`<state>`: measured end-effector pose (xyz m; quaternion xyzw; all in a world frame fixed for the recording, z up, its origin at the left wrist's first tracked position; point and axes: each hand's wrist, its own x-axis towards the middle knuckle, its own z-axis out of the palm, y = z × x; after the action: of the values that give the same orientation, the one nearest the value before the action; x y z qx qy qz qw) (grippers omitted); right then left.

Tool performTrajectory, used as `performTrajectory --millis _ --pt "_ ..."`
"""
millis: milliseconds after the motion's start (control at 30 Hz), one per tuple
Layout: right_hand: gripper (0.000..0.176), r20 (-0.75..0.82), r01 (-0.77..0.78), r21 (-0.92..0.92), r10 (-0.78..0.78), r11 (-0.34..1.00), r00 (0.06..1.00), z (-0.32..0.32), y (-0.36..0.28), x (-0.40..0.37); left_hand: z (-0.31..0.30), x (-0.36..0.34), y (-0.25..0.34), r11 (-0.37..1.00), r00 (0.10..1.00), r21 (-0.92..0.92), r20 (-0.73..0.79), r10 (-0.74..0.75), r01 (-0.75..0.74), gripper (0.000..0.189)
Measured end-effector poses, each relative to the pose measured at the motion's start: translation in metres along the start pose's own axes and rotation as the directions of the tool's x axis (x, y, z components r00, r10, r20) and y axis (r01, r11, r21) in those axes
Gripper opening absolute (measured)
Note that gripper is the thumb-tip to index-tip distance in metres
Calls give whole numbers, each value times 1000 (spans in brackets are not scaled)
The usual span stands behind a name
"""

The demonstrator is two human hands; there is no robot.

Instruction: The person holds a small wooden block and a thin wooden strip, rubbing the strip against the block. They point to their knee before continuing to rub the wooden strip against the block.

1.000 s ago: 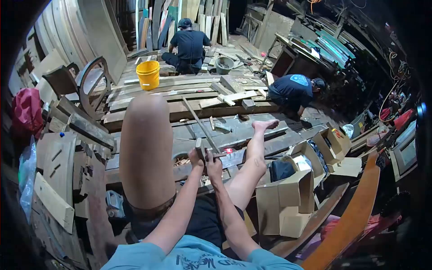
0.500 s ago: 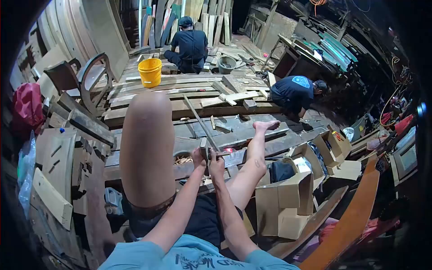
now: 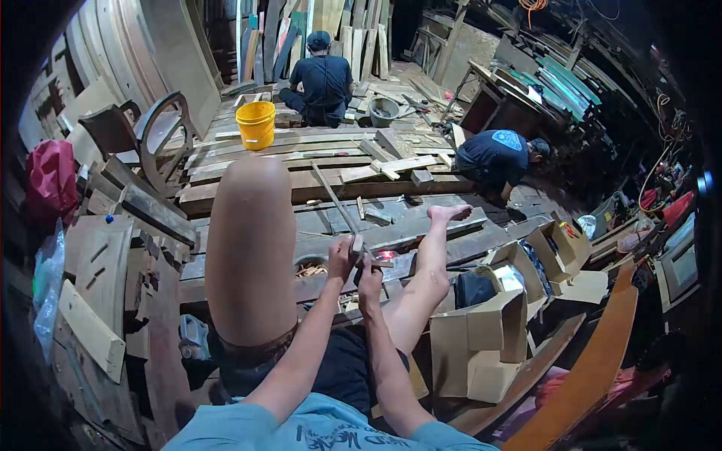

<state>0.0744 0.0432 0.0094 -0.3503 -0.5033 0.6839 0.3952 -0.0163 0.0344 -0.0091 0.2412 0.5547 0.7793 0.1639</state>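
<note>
Sits on the floor with the left knee (image 3: 248, 248) up high and the right leg (image 3: 425, 278) out straight, bare foot (image 3: 449, 213) resting on a dark plank (image 3: 406, 229). Holds a small wood block (image 3: 356, 244) in the left hand (image 3: 340, 261), fingers curled tight round it. Grips a small dark thing (image 3: 361, 272) in the right hand (image 3: 370, 284), fingers closed up; too small to tell what it is. Holds both hands close together, between the two legs, low over the planks.

Block right by the near end of a long thin stick (image 3: 337, 199), lying slantwise across the planks and pointing far away. Just right of the hands, a little red thing (image 3: 385, 255).

On the right, beside the straight leg: open cardboard boxes (image 3: 481, 331). Near right: a long curved orange board (image 3: 594, 368).

Far off, past the planks: a yellow bucket (image 3: 256, 124). Behind it, a person in dark clothes (image 3: 323, 75), sitting, back turned. Far right: another person in a blue shirt (image 3: 496, 150), bent low to the floor.

On the left: a red bag (image 3: 49, 184) and a wooden chair (image 3: 143, 135), with lots of wood pieces all about.
</note>
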Motion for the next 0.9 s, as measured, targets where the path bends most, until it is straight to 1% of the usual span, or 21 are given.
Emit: performTrajectory --millis 33,67,100,133,167,200,300,333,400,433,467,533,600,633,667,733,767,800,833,867,900 --pt "30 7 -40 -6 40 999 999 -1 0 1 1 8 -22 1000 999 -29 39 7 -5 32" --pt "30 4 -37 -4 37 999 999 -2 3 4 6 5 15 962 983 -215 115 -145 167 29" --pt "29 26 -28 16 27 999 999 -1 5 6 7 4 34 963 983 -215 117 -142 165 29" --pt "29 49 -20 35 19 999 999 0 4 6 7 3 47 966 977 -207 174 -121 157 31" --pt "27 73 -41 2 41 999 996 -1 2 6 6 4 53 969 968 -199 231 -101 149 32" --pt "27 74 -41 3 41 999 996 1 1 4 5 5 55 969 968 -198 231 -100 148 32" --pt "27 80 123 -4 -122 992 989 5 -3 2 2 11 50 980 963 -148 252 -94 135 22" --pt "27 83 122 -5 -121 993 989 3 2 3 1 11 51 980 964 -149 249 -94 134 22" --pt "34 80 73 -157 -61 985 995 0 12 6 -1 11 52 962 979 -248 196 -65 113 15" --pt "35 100 -60 -277 91 959 991 1 -7 -1 -5 18 36 956 976 -233 164 -143 179 16" --pt "35 114 -87 -374 139 923 984 0 -8 0 -6 17 37 956 975 -226 165 -149 184 16" --pt "36 156 69 -250 -30 966 987 6 -9 -1 -6 20 39 964 983 -207 115 -145 167 19" --pt "35 148 189 -140 -168 972 975 14 -8 -1 -6 23 39 968 984 -206 129 -121 146 20" --pt "40 104 207 -194 -189 959 976 16 -6 0 -7 22 44 964 988 -232 110 -107 130 19" --pt "44 78 48 -313 -25 949 997 14 -14 -4 -7 19 47 960 991 -254 96 -94 116 18" --pt "49 125 -68 -353 119 933 985 8 12 13 -9 22 44 961 992 -256 99 -81 104 19" --pt "49 107 -46 -357 89 933 990 10 14 14 -9 22 46 958 994 -271 88 -70 91 19" --pt "49 88 -26 -361 62 932 994 12 16 16 -9 21 47 952 991 -278 80 -110 128 20" --pt "51 12 224 -119 -225 967 974 26 3 6 -8 18 53 944 986 -286 73 -150 165 21" --pt "51 -9 223 -108 -225 969 974 26 1 8 -8 18 54 941 983 -287 101 -156 179 23" --pt "50 7 157 -210 -159 965 987 21 4 5 -8 18 54 949 985 -271 100 -140 162 23"
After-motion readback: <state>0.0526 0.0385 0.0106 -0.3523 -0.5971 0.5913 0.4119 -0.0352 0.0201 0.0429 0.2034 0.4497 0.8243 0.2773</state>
